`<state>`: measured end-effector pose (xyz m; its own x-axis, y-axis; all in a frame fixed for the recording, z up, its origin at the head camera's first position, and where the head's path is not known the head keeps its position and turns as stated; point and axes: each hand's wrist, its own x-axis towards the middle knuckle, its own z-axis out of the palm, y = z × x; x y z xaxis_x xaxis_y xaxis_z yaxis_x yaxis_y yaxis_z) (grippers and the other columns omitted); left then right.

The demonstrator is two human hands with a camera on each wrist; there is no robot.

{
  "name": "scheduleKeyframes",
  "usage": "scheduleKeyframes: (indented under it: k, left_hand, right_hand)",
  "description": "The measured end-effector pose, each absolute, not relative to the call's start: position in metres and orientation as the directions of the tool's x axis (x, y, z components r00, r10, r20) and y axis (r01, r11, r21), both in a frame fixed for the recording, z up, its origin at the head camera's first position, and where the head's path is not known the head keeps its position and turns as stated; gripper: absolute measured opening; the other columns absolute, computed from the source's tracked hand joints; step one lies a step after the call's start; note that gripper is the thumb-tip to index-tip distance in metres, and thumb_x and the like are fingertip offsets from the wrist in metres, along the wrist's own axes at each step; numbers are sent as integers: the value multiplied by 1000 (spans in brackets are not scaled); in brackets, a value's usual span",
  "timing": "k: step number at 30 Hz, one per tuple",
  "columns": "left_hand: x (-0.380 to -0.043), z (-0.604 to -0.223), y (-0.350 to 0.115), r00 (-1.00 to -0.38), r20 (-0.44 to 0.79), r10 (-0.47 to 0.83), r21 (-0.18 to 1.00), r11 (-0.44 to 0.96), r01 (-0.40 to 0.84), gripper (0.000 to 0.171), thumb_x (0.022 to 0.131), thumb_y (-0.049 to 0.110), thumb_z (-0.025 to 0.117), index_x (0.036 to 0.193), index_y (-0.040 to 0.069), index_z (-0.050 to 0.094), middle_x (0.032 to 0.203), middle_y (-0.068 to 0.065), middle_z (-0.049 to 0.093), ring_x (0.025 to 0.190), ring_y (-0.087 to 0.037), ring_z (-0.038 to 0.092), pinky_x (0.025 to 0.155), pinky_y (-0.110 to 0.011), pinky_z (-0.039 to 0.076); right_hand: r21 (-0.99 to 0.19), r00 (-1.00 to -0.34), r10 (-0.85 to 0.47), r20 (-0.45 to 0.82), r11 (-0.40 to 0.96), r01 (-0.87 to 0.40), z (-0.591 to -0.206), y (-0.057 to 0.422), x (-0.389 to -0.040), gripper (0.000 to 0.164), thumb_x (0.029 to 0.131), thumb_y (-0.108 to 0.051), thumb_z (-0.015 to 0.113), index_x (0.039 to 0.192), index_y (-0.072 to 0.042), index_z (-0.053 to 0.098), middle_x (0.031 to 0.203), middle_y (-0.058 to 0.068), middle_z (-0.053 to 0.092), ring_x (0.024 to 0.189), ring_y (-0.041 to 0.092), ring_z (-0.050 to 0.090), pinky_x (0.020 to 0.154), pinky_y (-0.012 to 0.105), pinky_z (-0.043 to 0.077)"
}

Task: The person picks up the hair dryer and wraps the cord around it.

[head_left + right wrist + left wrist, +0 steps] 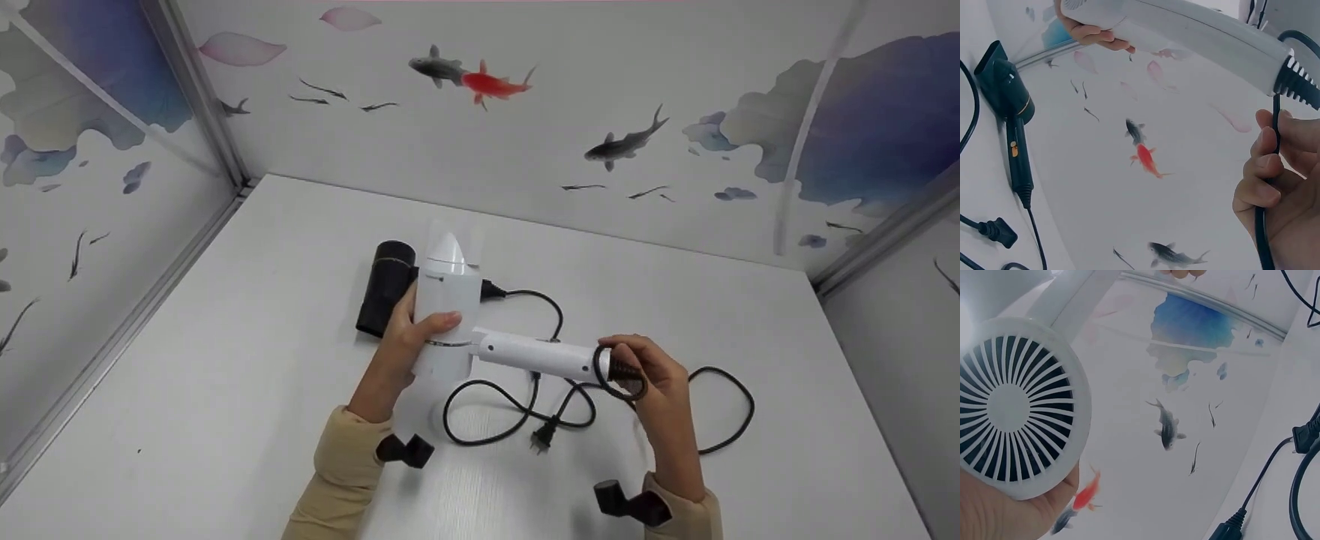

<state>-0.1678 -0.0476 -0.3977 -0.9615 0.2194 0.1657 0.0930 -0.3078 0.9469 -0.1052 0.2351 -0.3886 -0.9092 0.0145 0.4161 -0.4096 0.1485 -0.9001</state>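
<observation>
A white hair dryer is held up over the table, its nozzle toward the back wall and its handle out to the right. My left hand grips the barrel, thumb across the top. The round slotted rear grille faces the left wrist camera. Beside the handle's end, my right hand holds the black cord just below the ribbed sleeve, with fingers curled round it in the right wrist view. A short cord loop shows at the handle's end.
A black hair dryer lies on the white table, behind and left of the white one, partly hidden by it. Black cords loop across the table, with a two-pin plug near the middle. Walls with painted fish enclose the table.
</observation>
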Motion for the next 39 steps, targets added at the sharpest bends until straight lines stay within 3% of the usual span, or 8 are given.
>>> scheduleKeyframes:
  k: [3,9,12,16,22,28,32,39]
  left_hand:
    - [-167,-397,-46,-967,178,183,940,-321,112,66,72,23,64,131,6,38,103,-5,55,88,-17,56,74,-32,49]
    - [-167,-396,-44,-970,216,109,928,-332,169,67,74,21,64,132,6,36,104,-5,55,89,-18,55,75,-33,48]
    - [-167,-396,-43,-969,237,66,919,-337,202,69,74,20,65,133,5,34,105,-4,55,90,-18,56,76,-33,48]
    - [-166,-395,-43,-970,242,10,911,-347,224,69,74,19,66,134,6,33,105,-4,55,90,-17,56,77,-33,48]
    - [-166,-395,-44,-969,243,-47,907,-342,245,69,77,15,64,136,8,29,107,-4,53,94,-17,55,80,-33,48]
    - [-166,-397,-45,-962,258,-85,915,-299,271,69,77,15,66,136,9,30,110,-6,53,98,-19,54,83,-35,48]
    - [-167,-399,-47,-957,269,-113,917,-275,290,73,78,13,65,140,11,27,113,-7,51,100,-20,54,85,-36,48]
    - [-170,-400,-49,-938,318,-137,910,-235,343,74,78,13,68,140,12,27,117,-7,51,103,-22,52,87,-37,46]
  right_hand:
    - [-869,-908,40,417,311,-386,-391,229,-106,18,92,2,51,103,7,63,87,-9,66,76,4,59,63,16,48]
    - [-714,-849,2,529,543,-443,-399,221,-111,18,90,7,50,75,1,59,59,4,52,53,0,40,46,17,35]
    - [-673,-860,-44,508,603,-428,-400,219,-111,16,92,0,51,85,1,65,61,2,55,52,0,39,46,17,36]
    - [-652,-898,-108,427,651,-389,-401,218,-110,21,93,-7,54,108,-1,68,72,0,64,52,0,38,50,18,38]
    - [-596,-920,-173,351,717,-362,-400,215,-108,22,91,-11,58,110,-6,69,86,0,71,55,1,42,56,20,42]
    - [-543,-917,-180,356,758,-360,-398,216,-107,22,89,-9,61,108,-6,70,75,-5,64,57,0,42,53,19,40]
    - [-493,-875,-208,437,758,-427,-397,218,-106,20,85,-4,64,103,-3,71,67,-7,51,57,0,34,49,17,35]
    - [-396,-751,-248,612,726,-562,-394,222,-104,16,77,4,69,92,-1,71,70,-5,46,65,3,37,54,13,33]
